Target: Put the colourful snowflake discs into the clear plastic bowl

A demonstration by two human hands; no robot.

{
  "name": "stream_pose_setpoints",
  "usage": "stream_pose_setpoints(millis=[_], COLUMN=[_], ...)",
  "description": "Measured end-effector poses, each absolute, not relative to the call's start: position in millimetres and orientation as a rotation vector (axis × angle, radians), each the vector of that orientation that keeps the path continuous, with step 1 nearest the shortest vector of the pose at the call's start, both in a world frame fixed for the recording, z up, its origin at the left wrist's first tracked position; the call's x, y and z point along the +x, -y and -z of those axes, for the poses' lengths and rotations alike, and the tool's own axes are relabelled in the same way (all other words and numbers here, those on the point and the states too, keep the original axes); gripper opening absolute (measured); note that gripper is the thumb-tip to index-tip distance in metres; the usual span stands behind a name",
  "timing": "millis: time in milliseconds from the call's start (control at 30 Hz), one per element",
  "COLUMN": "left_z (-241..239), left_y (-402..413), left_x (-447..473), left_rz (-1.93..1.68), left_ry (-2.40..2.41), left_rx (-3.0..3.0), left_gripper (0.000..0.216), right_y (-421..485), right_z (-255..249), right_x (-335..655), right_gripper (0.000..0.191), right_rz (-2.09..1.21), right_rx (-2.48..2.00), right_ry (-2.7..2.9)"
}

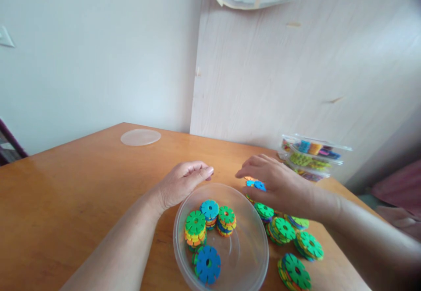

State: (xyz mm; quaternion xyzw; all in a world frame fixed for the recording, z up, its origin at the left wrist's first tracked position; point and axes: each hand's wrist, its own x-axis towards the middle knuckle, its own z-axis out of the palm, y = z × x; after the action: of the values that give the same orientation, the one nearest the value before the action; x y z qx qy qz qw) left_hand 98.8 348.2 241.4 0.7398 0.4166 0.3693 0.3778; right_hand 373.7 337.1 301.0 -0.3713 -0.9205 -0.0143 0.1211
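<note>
**A:** Pale wall and a light wooden panel (pixel 279 76) were seen behind an orange-brown bench (pixel 66 203). What was laid out on it?

**B:** A clear plastic bowl (pixel 179 238) was set at six o'clock of the view, near the front edge. Three short stacks of notched discs (pixel 195 223) were kept in its far half, and a blue-topped stack (pixel 207 264) was laid at its seven o'clock. More green-topped stacks (pixel 284 228) were spread on the bench at the bowl's three o'clock.

**A:** And further back?

**B:** A round clear lid (pixel 140 136) was left flat at eleven o'clock, well apart from the bowl. Clear boxes (pixel 312 157) filled with coloured pieces were stacked at two o'clock, against the panel.

**A:** How was the left hand (pixel 182 183) held?

**B:** It was held at the bowl's twelve o'clock, just beyond the rim. Its fingers (pixel 200 172) were curled and pressed together, the tips drawn to the thumb. Nothing was seen pinched between them, though so small a gap could not be read for certain.

**A:** And the right hand (pixel 279 183)?

**B:** It was placed palm down at the bowl's two o'clock, fingers (pixel 253 168) stretched out side by side and closed on nothing. A blue disc (pixel 259 186) was partly covered beneath them, just outside the rim. Whether it was touched could not be told.
</note>
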Motion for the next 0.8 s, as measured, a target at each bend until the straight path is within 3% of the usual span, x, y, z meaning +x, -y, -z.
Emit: stream_pose_setpoints(millis=[233,400,800], left_z=[-241.7,-242.3,-241.2], left_y=[-349.0,-348.5,-348.2], left_x=[97.9,99.0,99.7], left_rz=[-0.938,-0.920,-0.922], left_ry=[-1.049,-1.076,-1.074], left_rx=[1.879,1.863,1.857], left_gripper=[0.048,0.050,0.048], right_y=[-431.7,-457.6,-456.4], right_z=[-267.2,-245.1,-245.5], right_x=[416.9,418.0,409.8], right_gripper=[0.029,0.042,0.012], right_rz=[-0.126,-0.245,-0.326], right_rx=[-1.713,-1.891,-1.920], right_ry=[2.560,2.620,2.446])
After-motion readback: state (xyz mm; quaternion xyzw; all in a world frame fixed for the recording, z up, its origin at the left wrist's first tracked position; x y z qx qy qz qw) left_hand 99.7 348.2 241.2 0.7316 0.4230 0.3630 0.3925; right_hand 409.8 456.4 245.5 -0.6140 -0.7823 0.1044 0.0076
